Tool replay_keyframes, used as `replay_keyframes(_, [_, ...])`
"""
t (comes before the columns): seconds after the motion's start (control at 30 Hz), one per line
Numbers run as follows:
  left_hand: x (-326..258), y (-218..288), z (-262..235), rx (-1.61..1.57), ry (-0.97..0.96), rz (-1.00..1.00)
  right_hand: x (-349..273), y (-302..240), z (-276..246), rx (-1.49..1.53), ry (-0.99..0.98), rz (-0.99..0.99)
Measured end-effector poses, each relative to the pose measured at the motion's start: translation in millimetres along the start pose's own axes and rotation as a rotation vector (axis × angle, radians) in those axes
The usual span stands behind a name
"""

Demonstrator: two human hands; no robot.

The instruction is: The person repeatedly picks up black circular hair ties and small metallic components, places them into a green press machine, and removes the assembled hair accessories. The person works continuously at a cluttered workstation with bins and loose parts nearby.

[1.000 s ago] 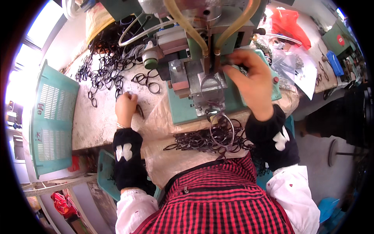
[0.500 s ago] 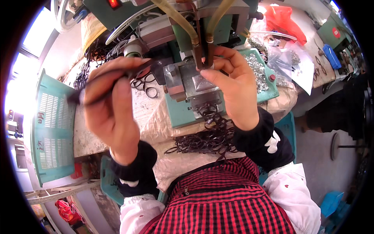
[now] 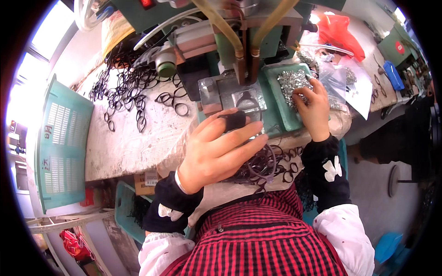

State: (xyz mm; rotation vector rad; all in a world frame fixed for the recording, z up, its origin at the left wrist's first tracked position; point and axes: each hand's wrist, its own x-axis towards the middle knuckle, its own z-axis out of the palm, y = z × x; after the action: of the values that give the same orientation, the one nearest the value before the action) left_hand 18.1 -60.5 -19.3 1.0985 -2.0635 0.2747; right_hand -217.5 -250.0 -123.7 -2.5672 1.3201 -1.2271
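My left hand [image 3: 216, 154] reaches over a pile of dark scissor pieces with finger loops [image 3: 262, 168] at the table's front edge. Its fingers are stretched and apart; a black band or piece [image 3: 235, 120] shows at one finger, and its thumb is hidden. Just beyond the fingertips is the metal block [image 3: 222, 94] of the machine, a blurred dark loop above its near part. Two copper-brown electrodes [image 3: 246, 69] hang over the block. My right hand [image 3: 315, 108] is at the green tray [image 3: 291, 123] of small shiny metal parts [image 3: 290, 83], thumb and a finger closed together over them. What they pinch is too small to make out.
Many black looped scissor pieces [image 3: 133, 94] lie on the table at the left. A green plastic basket [image 3: 64, 152] stands at the far left. Plastic bags [image 3: 334, 80] and a red bag [image 3: 338, 34] lie at the right. Yellowish hoses [image 3: 221, 30] run down to the electrodes.
My left hand has come down and right from the raised position where it held a dark piece. My right hand has left the electrodes for the tray of metal parts.
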Motion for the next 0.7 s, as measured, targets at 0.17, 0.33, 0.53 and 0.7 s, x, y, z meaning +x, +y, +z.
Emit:
replay_keyframes(0.17, [-3.4, -0.3, 4.1, 0.003, 0.028, 0.003, 28.3, -20.9, 20.6, 0.048, 0.054, -0.132])
replay_keyframes(0.33, [-21.7, 18.7, 1.5, 0.024, 0.054, -0.116, 46.1, -22.7, 55.9, -0.093, -0.028, -0.155])
replay_keyframes(0.53, [-106.9, -28.5, -40.5, 0.443, 0.429, -0.62, 0.4, -5.9, -6.7, 0.128, 0.138, 0.014])
replay_keyframes(0.7, [-115.3, -112.9, -48.5, 0.505, 0.104, -0.614, -10.9, 2.8, 1.5, 0.98, 0.196, 0.581])
